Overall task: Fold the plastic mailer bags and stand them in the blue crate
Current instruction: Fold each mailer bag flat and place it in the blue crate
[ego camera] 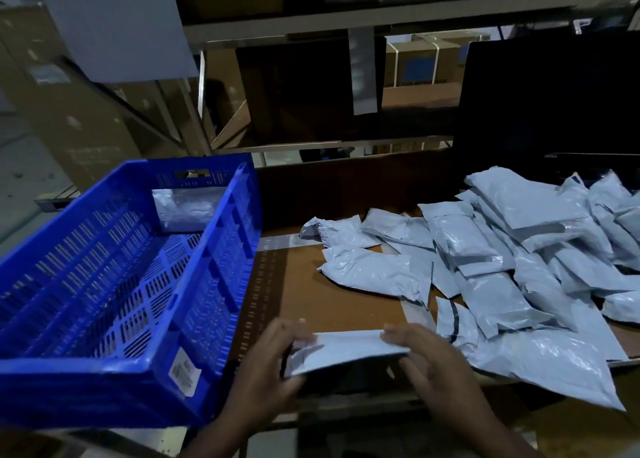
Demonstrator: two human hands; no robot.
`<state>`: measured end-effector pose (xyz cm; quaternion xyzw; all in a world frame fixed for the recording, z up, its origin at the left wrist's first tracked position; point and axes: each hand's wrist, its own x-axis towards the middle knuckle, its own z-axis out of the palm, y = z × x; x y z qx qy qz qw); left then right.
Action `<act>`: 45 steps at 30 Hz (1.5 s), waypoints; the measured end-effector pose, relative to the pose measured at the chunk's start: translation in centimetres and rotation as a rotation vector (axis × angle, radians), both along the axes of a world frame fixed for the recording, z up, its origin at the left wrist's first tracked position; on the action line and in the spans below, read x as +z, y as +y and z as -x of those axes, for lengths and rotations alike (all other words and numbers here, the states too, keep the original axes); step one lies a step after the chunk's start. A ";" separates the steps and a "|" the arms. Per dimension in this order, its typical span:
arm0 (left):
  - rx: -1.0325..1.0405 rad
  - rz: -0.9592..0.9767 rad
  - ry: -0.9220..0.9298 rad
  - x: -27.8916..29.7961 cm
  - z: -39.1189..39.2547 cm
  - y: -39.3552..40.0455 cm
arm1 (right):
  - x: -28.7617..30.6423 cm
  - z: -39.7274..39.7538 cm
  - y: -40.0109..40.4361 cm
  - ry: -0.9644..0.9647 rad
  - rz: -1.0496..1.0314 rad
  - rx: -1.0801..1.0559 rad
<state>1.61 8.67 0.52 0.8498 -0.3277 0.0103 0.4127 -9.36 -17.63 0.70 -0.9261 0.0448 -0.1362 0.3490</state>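
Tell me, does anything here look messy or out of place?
Mostly no. The unfolded mailer bags lie in a loose, overlapping heap on the right of the table, some crumpled. The blue crate sits tilted, with one bag standing at its far end. Both hands, left hand and right hand, hold a bag mid-fold.

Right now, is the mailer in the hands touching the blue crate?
Apart. The head view shows the held mailer, gripped by the left hand and right hand, with bare brown table showing between it and the blue crate.
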 end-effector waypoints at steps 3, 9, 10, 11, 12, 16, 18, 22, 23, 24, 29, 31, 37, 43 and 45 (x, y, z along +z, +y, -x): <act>0.142 0.153 0.085 3.5 -0.5 -0.8 | 2.4 -1.6 -0.4 -0.085 -0.250 -0.115; 0.293 0.481 0.291 8.4 -1.7 -1.6 | 4.8 -4.5 -1.3 -0.161 -0.709 -0.129; 0.305 0.528 0.333 8.9 -1.8 -1.8 | 5.2 -4.9 -1.3 -0.170 -0.737 -0.134; 0.316 0.575 0.376 9.5 -1.7 -2.1 | 5.8 -5.3 -1.2 -0.177 -0.763 -0.137; 0.335 0.618 0.407 10.0 -1.7 -2.3 | 6.2 -5.6 -1.2 -0.183 -0.804 -0.128; 0.382 0.681 0.363 13.0 -1.6 -2.9 | 7.6 -7.3 -1.5 -0.202 -0.940 -0.066; 0.403 0.687 0.324 14.6 -1.8 -2.4 | 8.3 -8.0 -1.4 -0.230 -0.937 -0.032; 0.404 0.721 0.293 17.3 -2.8 0.0 | 10.6 -9.3 0.2 -0.271 -0.930 0.069; 0.391 0.721 0.287 18.0 -3.0 0.9 | 11.3 -9.6 0.8 -0.281 -0.921 0.091; 0.375 0.706 0.263 18.5 -3.5 2.1 | 12.1 -9.9 1.4 -0.293 -0.903 0.119; 0.295 0.541 0.070 21.0 -6.3 9.6 | 16.1 -11.8 5.3 -0.305 -0.753 0.276; 0.292 0.479 0.006 21.7 -7.8 13.1 | 17.5 -13.1 7.4 -0.310 -0.724 0.347; 0.362 0.267 -0.107 23.7 -12.9 22.1 | 20.1 -19.7 15.4 -0.295 -0.528 0.423; 0.372 -0.120 -0.227 23.1 -22.1 27.7 | 19.9 -28.2 20.6 -0.344 -0.076 0.270; 0.374 -0.280 -0.266 22.0 -25.6 28.2 | 19.1 -30.4 21.4 -0.312 0.172 0.168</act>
